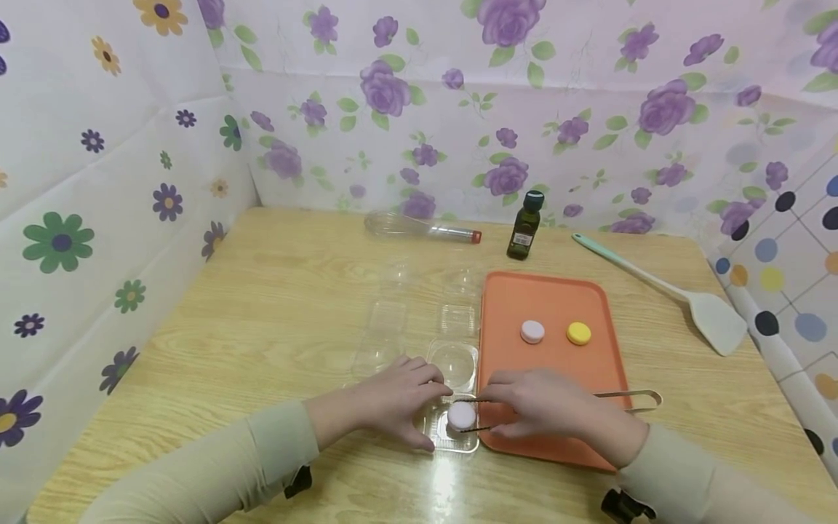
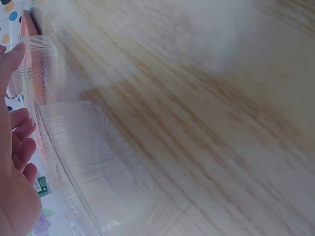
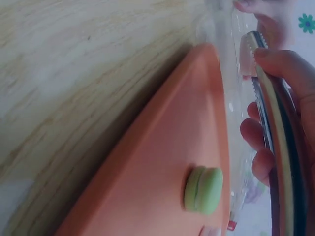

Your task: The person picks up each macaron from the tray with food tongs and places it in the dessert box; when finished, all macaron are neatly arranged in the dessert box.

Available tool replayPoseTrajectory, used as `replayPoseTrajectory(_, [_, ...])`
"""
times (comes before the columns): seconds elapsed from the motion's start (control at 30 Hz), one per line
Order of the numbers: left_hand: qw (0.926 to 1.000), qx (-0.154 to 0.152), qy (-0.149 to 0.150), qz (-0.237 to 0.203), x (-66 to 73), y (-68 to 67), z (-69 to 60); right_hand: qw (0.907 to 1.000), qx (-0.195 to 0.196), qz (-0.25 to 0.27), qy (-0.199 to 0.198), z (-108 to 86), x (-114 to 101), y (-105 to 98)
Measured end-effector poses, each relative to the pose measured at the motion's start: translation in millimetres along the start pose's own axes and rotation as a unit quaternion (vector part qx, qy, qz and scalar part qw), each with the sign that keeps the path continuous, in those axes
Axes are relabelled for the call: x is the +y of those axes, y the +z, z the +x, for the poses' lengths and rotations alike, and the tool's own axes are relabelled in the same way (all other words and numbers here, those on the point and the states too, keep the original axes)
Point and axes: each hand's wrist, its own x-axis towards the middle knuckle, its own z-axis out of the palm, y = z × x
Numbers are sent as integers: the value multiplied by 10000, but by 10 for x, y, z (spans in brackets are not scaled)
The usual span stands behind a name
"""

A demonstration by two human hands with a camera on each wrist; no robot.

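My right hand (image 1: 546, 404) grips metal tongs (image 1: 644, 399) over the tray's front left part. The toothed tips lie on either side of a pale pinkish macaron (image 1: 461, 416); whether they squeeze it, I cannot tell. That macaron is in the nearest right compartment of a clear plastic container (image 1: 455, 364). Beside this compartment my left hand (image 1: 399, 400) touches the container, thumb and fingers spread apart. The left wrist view shows its thumb (image 2: 17, 51) near the container's rim. On the orange tray (image 1: 550, 291) lie another pale macaron (image 1: 532, 332) and a yellow macaron (image 1: 579, 333), greenish in the right wrist view.
A whisk (image 1: 425, 228) and a dark bottle (image 1: 522, 229) stand or lie toward the back of the wooden table (image 1: 281, 306). To the tray's right is a pale spatula (image 1: 710, 316) with a green handle end. Flower-patterned sheets (image 1: 458, 124) border the table behind and left.
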Motion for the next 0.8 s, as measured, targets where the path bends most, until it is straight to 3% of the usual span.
replayPoseTrajectory(0.3, [10000,13,-7,11,7,-4,-7,9992,-14,-398,77,82,-66,69])
replayPoseTrajectory(0.57, [10000,-4,32,49,1,-4,1,9974,-298,-503,417,138,-148,70])
replayPoseTrajectory(0.8, [9998,157,123,11,0,3,-9,9949,-478,-699,547,183,-221,33])
